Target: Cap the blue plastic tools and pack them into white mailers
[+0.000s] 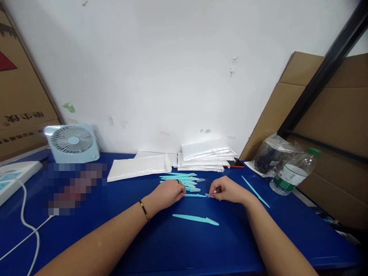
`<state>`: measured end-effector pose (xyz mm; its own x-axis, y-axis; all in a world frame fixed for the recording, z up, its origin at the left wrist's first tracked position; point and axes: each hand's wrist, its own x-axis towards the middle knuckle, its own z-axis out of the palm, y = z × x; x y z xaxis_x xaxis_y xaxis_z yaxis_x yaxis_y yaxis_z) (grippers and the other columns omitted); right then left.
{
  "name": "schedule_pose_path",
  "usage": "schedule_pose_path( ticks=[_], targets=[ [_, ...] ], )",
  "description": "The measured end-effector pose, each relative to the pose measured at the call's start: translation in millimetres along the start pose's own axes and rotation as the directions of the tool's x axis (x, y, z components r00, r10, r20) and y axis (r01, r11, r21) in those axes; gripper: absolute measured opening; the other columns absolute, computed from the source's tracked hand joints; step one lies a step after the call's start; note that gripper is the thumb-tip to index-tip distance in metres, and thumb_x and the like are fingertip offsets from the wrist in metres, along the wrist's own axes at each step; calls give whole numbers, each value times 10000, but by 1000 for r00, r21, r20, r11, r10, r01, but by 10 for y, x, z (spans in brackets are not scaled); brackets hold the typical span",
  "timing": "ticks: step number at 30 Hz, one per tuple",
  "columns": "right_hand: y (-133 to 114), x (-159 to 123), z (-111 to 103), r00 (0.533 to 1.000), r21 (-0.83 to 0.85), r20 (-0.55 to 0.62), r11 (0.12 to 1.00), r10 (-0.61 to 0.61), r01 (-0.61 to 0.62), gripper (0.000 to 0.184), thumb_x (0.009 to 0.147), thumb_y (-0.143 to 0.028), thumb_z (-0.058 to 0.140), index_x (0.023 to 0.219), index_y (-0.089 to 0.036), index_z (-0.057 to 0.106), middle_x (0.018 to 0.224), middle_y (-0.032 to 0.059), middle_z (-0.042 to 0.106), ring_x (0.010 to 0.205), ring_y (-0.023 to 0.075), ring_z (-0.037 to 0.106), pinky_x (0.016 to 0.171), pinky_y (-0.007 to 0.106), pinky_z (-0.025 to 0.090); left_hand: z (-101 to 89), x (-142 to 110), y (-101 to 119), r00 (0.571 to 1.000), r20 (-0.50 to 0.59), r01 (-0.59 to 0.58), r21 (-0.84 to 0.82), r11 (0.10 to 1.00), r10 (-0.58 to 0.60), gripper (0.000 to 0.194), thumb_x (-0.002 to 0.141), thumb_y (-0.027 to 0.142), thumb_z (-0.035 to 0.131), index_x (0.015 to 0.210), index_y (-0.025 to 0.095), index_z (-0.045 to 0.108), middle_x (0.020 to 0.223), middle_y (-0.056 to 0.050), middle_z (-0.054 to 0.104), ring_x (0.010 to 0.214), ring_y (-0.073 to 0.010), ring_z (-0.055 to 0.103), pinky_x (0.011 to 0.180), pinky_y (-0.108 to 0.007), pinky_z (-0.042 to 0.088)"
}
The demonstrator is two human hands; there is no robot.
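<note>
My left hand (171,192) is closed round the handle end of a teal eyebrow razor (195,195), which points right. At that razor's other end, my right hand (224,189) pinches a small clear cap (208,195); whether the cap is on or off the blade is too small to tell. Just behind my left hand lies a pile of teal eyebrow razors (179,177), some with clear caps. Nearer to me a single razor (196,219) lies flat on the blue table (184,249). Another razor (255,191) rests slantwise to the right of my right hand.
White padded envelopes (201,153) are stacked by the wall, with one envelope (138,167) lying to their left. A phone (237,163) shows beside the stack. On the right stand a water bottle (294,174) and a plastic-wrapped dark item (267,155). A fan (73,142) and power strip (17,176) occupy the left.
</note>
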<state>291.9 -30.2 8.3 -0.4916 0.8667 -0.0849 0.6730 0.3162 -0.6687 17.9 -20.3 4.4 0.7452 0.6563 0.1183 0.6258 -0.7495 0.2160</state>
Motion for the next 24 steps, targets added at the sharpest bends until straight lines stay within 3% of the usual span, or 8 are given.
schedule_pose_path(
  ticks=[10,12,15,18,21,24],
  targets=[
    [-103,136,197,991,-17,-44,991,-130,129,144,760,-264,591,813,-174,691,719,20,630,571,111,568,529,209,419,50,8,-15,999,-44,-18,36,999,20,220,892,238,414,800,187,608,794,-22,620,744,-156,571,641,-245,395],
    [-85,178,208,983,-85,-125,989,-133,123,144,770,-282,594,816,-185,690,728,20,626,591,117,563,540,215,414,31,4,3,997,-75,28,43,999,-25,195,882,224,432,825,189,615,830,-30,621,796,-170,567,682,-257,405],
    [-27,255,191,937,-249,-307,964,-168,92,134,789,-240,572,846,-191,683,803,34,625,662,129,563,608,233,424,-11,-34,89,991,-131,34,-18,999,-36,139,847,258,511,928,206,611,927,-35,614,894,-185,550,754,-270,413],
    [20,336,183,913,-378,-335,921,-232,95,185,798,-178,544,925,-195,677,892,51,627,756,141,579,706,247,430,-15,-89,213,996,-30,-83,-143,986,80,257,776,383,609,984,232,600,967,-14,611,851,-165,564,703,-242,428],
    [29,363,188,934,-461,-317,888,-167,3,144,783,-182,551,827,-187,687,815,49,645,720,150,586,666,239,416,19,-114,300,982,55,-173,-129,976,182,198,773,338,613,940,233,610,941,-1,630,824,-156,579,682,-230,426],
    [30,301,158,932,-457,-362,871,2,-180,110,747,-252,591,707,-183,667,691,42,649,646,163,580,580,239,386,28,-104,314,985,53,-164,19,986,163,87,796,218,536,841,209,609,828,-10,643,742,-156,585,642,-239,416]
  ],
)
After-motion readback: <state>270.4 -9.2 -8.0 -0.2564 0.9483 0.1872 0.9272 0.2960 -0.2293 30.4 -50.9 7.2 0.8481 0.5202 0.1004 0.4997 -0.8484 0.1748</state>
